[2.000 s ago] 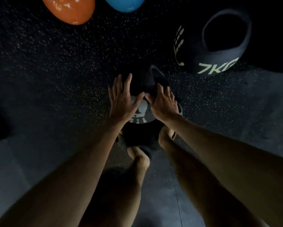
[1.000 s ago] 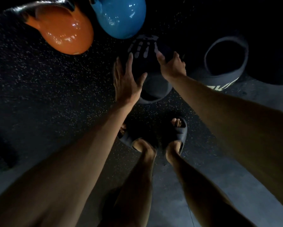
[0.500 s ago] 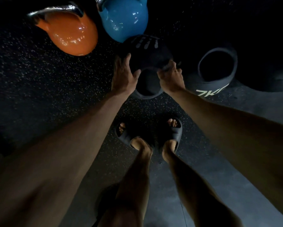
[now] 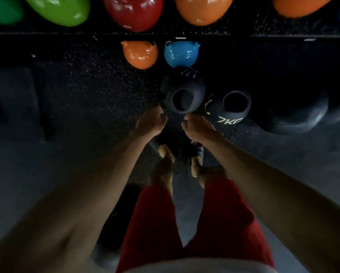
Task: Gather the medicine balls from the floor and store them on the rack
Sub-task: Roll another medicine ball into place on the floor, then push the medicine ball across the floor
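A small black medicine ball (image 4: 182,89) with a round handle hole and a white hand print sits on the dark speckled floor, just in front of a blue kettlebell (image 4: 180,54). My left hand (image 4: 151,122) is at the ball's near left edge and my right hand (image 4: 196,126) at its near right edge. Only the fingertips reach the ball, and the fingers look loosely curled, wrapped around nothing. A black ball marked 7KG (image 4: 229,109) lies right beside it, with a larger dark ball (image 4: 291,115) further right.
A dark rack shelf (image 4: 47,34) runs across the top and holds green (image 4: 59,8), red (image 4: 133,10) and orange (image 4: 202,8) weights. An orange kettlebell (image 4: 139,54) stands beneath it. My sandalled feet (image 4: 177,152) are close behind the hands. A dark block (image 4: 13,99) sits at left.
The small black ball was lifted from between my feet and carried forward to a spot beside the 7KG ball. My hands have slid off its sides to its near edge, and the view has risen.
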`<state>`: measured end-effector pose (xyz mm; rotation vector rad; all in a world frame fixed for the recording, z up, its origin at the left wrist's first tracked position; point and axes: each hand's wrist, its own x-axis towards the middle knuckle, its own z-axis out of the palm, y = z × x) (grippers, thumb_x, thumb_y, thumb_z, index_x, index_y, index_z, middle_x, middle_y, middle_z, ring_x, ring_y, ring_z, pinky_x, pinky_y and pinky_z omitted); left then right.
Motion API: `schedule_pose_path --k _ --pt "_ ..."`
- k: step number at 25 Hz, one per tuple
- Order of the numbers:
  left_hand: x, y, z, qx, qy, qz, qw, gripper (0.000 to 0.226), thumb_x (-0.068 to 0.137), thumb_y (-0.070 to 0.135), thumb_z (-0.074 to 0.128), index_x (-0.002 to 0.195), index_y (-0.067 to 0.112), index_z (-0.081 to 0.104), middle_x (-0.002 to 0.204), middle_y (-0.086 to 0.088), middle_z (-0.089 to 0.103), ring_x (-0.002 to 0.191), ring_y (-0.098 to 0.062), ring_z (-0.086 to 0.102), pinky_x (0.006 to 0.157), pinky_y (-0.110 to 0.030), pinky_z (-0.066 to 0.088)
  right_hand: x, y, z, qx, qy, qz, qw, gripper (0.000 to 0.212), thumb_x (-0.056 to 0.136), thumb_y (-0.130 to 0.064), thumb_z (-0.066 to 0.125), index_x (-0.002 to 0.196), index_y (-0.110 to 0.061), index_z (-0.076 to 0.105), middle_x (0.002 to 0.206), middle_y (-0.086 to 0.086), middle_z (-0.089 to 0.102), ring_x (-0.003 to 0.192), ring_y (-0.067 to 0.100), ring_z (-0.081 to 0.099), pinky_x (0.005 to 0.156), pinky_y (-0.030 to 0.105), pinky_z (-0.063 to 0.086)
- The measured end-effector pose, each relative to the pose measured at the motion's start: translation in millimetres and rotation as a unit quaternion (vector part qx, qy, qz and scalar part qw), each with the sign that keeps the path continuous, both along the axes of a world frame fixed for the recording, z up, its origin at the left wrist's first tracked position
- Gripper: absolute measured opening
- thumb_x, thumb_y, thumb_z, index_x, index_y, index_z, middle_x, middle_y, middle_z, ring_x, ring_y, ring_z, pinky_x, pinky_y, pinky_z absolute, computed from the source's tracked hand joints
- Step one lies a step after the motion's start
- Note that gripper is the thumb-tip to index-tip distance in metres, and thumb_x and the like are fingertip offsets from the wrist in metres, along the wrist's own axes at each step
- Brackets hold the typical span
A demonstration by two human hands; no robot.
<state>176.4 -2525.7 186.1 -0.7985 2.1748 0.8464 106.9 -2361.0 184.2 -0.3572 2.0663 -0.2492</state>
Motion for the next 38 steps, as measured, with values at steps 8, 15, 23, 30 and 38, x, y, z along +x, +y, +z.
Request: schedule_pose_path --k 8,15,23,30,38 --pt "126 39 133 -0.011 0.015 0.191 0.981 0.035 0.1 0.035 0.051 0.128 0.013 0.055 0.119 -0.012 0.064 0.106 -0.028 0.062 0.091 -0.042 0.052 39 -2 133 -0.048 0.01 0.195 0.98 0.029 0.105 -0.026 0.043 0.115 -0.003 0.055 0.109 0.015 0.058 0.104 0.033 0.058 0.081 0.036 0.046" --pt "255 128 174 -0.056 0.024 0.422 0.905 0.034 0.098 0.031 0.055 0.125 0.011 0.057 0.116 -0.012 0.066 0.109 -0.031 0.064 0.092 -0.04 0.05 108 -7 184 -0.062 0.015 0.436 0.898 0.039 0.104 -0.036 0.04 0.13 -0.01 0.053 0.127 0.018 0.06 0.111 0.038 0.058 0.091 0.044 0.05" --pt "394 263 199 -0.039 0.028 0.638 0.769 0.029 0.098 0.029 0.056 0.121 0.012 0.059 0.114 -0.009 0.066 0.103 -0.028 0.065 0.086 -0.035 0.052 266 20 214 -0.059 0.01 0.601 0.797 0.038 0.104 -0.035 0.044 0.134 -0.016 0.054 0.128 0.009 0.061 0.112 0.027 0.061 0.093 0.042 0.052" --pt "522 356 191 -0.042 0.067 0.715 0.695 0.027 0.098 0.029 0.056 0.121 0.015 0.059 0.117 -0.01 0.064 0.103 -0.024 0.064 0.093 -0.039 0.051 424 80 220 -0.047 0.016 0.696 0.716 0.038 0.104 -0.036 0.044 0.136 -0.017 0.052 0.127 0.007 0.06 0.11 0.023 0.061 0.091 0.04 0.052" --pt "667 451 175 -0.029 0.073 0.727 0.682 0.029 0.098 0.028 0.056 0.119 0.01 0.06 0.119 -0.012 0.066 0.112 -0.031 0.062 0.096 -0.042 0.049 592 159 208 -0.048 -0.001 0.721 0.691 0.035 0.103 -0.034 0.046 0.13 -0.015 0.056 0.129 0.01 0.06 0.117 0.028 0.059 0.093 0.039 0.047"
